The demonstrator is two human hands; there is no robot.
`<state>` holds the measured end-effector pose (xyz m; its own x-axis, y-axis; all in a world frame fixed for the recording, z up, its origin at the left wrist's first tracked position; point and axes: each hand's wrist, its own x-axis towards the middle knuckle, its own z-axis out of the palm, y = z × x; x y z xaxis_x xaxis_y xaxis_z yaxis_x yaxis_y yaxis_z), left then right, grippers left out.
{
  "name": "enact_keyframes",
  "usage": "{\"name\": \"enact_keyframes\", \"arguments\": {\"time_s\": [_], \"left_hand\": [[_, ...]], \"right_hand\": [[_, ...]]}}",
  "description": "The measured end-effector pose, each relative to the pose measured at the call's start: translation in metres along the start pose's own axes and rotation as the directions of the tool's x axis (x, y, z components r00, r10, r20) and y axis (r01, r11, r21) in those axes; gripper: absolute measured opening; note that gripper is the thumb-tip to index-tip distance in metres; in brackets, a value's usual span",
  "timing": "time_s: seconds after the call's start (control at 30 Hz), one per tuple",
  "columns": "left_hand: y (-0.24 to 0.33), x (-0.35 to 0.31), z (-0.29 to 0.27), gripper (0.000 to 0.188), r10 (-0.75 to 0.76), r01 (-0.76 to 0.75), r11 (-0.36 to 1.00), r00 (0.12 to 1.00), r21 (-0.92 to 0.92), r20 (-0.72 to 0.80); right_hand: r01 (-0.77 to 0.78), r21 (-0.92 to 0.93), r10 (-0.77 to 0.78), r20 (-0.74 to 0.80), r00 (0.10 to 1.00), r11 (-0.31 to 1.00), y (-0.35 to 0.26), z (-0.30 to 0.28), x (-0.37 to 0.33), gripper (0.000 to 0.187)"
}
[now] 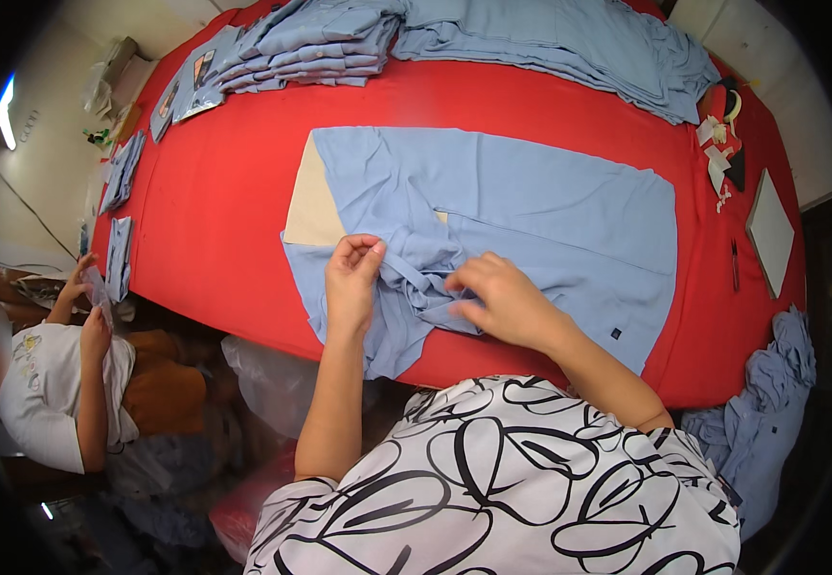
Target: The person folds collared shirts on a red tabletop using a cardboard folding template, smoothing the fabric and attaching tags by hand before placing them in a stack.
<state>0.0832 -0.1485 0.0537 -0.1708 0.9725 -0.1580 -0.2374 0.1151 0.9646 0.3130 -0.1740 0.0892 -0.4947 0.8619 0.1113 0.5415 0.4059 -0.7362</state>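
Observation:
A light blue shirt (569,230) lies spread over the red-covered table in front of me, its left part bunched and wrinkled. Under its left end shows a cream-coloured flat board or card (313,211). My left hand (351,278) pinches a bit of the bunched cloth between thumb and fingertips. At the right side of the same bunch is my right hand (507,302), fingers curved and thumb apart, with the fingertips close to or touching the folds. I see nothing gripped in it. A small dark tag (616,333) sits near the shirt's lower right edge.
Stacks of folded blue shirts (315,43) and blue cloth (550,38) line the table's far side. At right are a pale flat board (770,233), paper scraps (718,158) and hanging blue garments (756,412). A co-worker (71,383) at left handles clear plastic (97,287).

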Motion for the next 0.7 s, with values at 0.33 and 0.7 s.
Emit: {"name": "enact_keyframes", "arguments": {"time_s": [0.33,0.7], "left_hand": [[-0.003,-0.012,-0.029,0.02,-0.002,0.016,0.995,0.991,0.095,-0.137],[0.035,0.041,-0.055,0.029,0.42,-0.454,0.116,0.828,0.883,0.371]], "right_hand": [[0.325,-0.237,-0.354,-0.089,0.931,0.916,-0.001,0.017,-0.054,0.017],[0.394,0.13,-0.405,0.066,0.912,0.91,-0.032,0.009,-0.02,0.024]]}}
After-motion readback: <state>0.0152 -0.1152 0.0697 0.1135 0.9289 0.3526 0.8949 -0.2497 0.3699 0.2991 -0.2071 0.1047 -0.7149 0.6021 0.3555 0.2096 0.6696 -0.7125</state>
